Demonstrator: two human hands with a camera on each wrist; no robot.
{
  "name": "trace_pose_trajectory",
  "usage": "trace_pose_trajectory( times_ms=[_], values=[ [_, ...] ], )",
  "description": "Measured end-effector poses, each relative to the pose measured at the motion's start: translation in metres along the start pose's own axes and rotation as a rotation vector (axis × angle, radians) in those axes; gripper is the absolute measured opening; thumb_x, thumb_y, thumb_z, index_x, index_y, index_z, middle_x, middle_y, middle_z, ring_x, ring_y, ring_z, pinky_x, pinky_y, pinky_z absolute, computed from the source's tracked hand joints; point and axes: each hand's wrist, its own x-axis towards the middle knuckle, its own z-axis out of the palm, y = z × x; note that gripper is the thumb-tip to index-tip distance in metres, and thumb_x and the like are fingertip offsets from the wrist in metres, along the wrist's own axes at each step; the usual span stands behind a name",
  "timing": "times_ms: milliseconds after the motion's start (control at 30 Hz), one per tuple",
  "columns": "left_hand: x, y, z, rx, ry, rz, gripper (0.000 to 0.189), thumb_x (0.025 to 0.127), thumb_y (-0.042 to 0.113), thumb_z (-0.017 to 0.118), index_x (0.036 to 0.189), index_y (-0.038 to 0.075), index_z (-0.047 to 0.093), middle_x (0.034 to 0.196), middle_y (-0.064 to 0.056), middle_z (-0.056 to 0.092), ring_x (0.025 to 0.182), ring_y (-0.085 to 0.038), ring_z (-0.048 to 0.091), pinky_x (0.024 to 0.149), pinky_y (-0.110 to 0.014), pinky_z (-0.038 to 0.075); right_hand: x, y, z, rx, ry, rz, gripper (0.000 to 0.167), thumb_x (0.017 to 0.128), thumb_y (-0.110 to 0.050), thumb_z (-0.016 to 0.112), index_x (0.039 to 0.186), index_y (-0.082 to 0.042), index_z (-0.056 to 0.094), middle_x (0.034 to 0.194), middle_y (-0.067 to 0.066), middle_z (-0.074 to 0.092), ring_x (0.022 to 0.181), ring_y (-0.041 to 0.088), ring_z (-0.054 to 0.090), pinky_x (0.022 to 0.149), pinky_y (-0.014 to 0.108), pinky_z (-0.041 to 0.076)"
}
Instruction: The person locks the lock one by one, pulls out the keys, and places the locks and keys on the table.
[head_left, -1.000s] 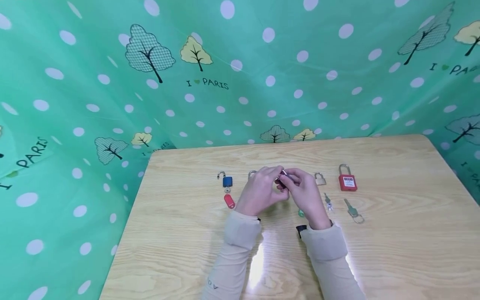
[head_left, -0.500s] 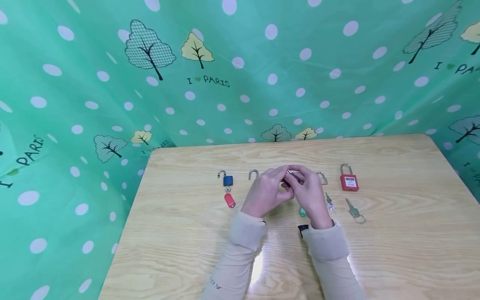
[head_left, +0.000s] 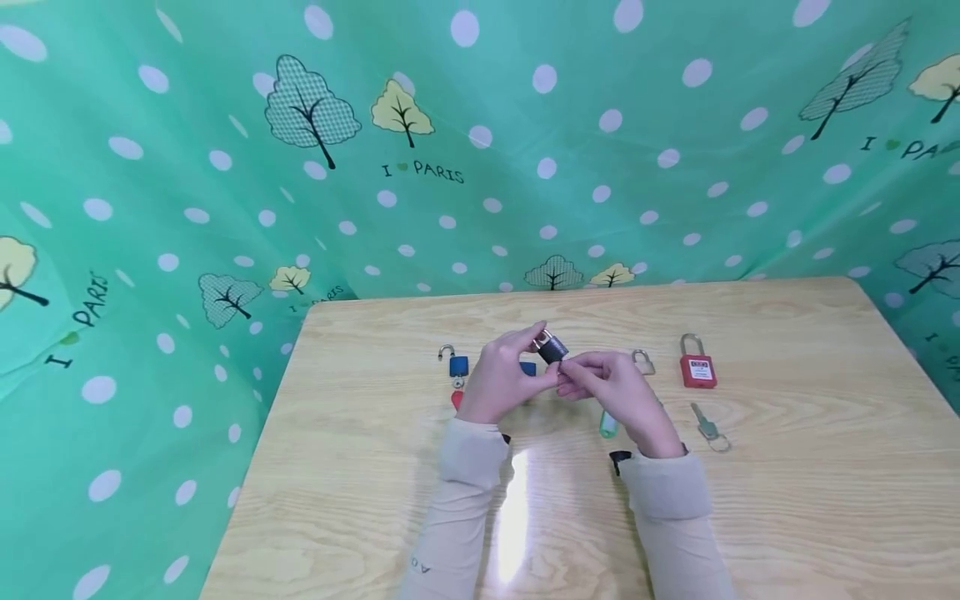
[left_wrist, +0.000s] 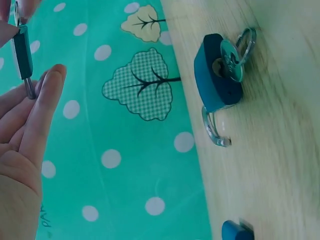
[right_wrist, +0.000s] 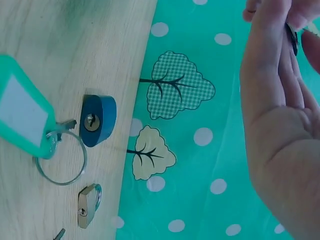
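Observation:
A black padlock [head_left: 551,350] is held up over the table, tilted. My left hand [head_left: 504,377] holds it by its metal shackle, fingertips curled at the loop and thumb near its lower end. In the left wrist view the padlock [left_wrist: 23,55] shows edge-on, shackle against the left fingers. My right hand [head_left: 613,387] pinches a small silver key [left_wrist: 18,14] at the end opposite the shackle; fingers hide most of it. Behind the left hand a blue padlock [head_left: 528,368] peeks out; the left wrist view shows its open shackle and a key in it.
Another blue padlock [head_left: 459,367] with open shackle and red tag [head_left: 457,400] lies left. A third blue padlock [right_wrist: 97,121] and green-tagged key [right_wrist: 25,107] are near the right hand. Farther right are a small brass padlock [head_left: 642,361], red padlock [head_left: 698,371] and loose key [head_left: 706,423].
The black padlock, mostly covered by the fingers before, now shows between the hands with its shackle toward the left fingertips. The right hand has drawn down to its lower end.

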Motion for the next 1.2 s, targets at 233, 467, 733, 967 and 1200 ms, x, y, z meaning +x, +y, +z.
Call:
trace_pose_trajectory(
  times_ms=[233, 467, 733, 967, 1200],
  values=[
    [0.0, -0.003, 0.001, -0.125, -0.012, -0.054, 0.057, 0.083, 0.018, 0.078, 0.135, 0.003, 0.06, 0.115, -0.013, 0.072, 0.091, -0.019, 0.072, 0.078, -0.035, 0.06, -0.002, 0.001, 0.001, -0.082, 0.044, -0.054, 0.028, 0.099, -0.023, 0.063, 0.102, 0.003, 0.072, 0.088, 0.019, 0.071, 0.079, 0.033, 0.069, 0.069, 0.033, 0.059],
    [-0.004, -0.017, -0.007, -0.134, 0.079, -0.194, 0.054, 0.08, 0.016, 0.079, 0.131, 0.004, 0.063, 0.105, -0.011, 0.074, 0.085, -0.018, 0.073, 0.078, -0.038, 0.061, -0.012, -0.003, -0.004, -0.128, 0.088, 0.028, 0.025, 0.098, -0.024, 0.065, 0.097, 0.0, 0.073, 0.081, 0.011, 0.068, 0.073, 0.023, 0.064, 0.066, 0.032, 0.057],
    [-0.002, -0.017, -0.001, -0.105, -0.009, -0.215, 0.055, 0.083, 0.025, 0.076, 0.133, 0.006, 0.061, 0.105, -0.012, 0.073, 0.091, -0.027, 0.072, 0.077, -0.039, 0.06, -0.013, 0.002, -0.01, -0.169, 0.098, 0.055, 0.028, 0.101, -0.023, 0.059, 0.106, 0.001, 0.072, 0.086, 0.013, 0.069, 0.076, 0.025, 0.063, 0.067, 0.035, 0.057],
    [0.0, -0.012, 0.018, 0.039, -0.165, -0.256, 0.06, 0.085, 0.031, 0.074, 0.138, 0.009, 0.057, 0.117, -0.008, 0.07, 0.09, -0.017, 0.066, 0.074, -0.025, 0.055, -0.019, 0.014, -0.013, -0.27, 0.16, 0.045, 0.023, 0.097, -0.016, 0.065, 0.112, -0.001, 0.073, 0.101, 0.02, 0.073, 0.087, 0.031, 0.068, 0.078, 0.041, 0.058],
    [0.002, -0.01, 0.037, 0.202, -0.303, -0.256, 0.066, 0.083, 0.039, 0.078, 0.137, 0.007, 0.057, 0.118, -0.012, 0.069, 0.082, -0.017, 0.063, 0.075, -0.029, 0.057, -0.019, 0.023, -0.008, -0.434, 0.236, 0.028, 0.008, 0.091, -0.009, 0.071, 0.097, -0.004, 0.074, 0.085, 0.01, 0.072, 0.072, 0.018, 0.065, 0.065, 0.03, 0.054]
  ],
)
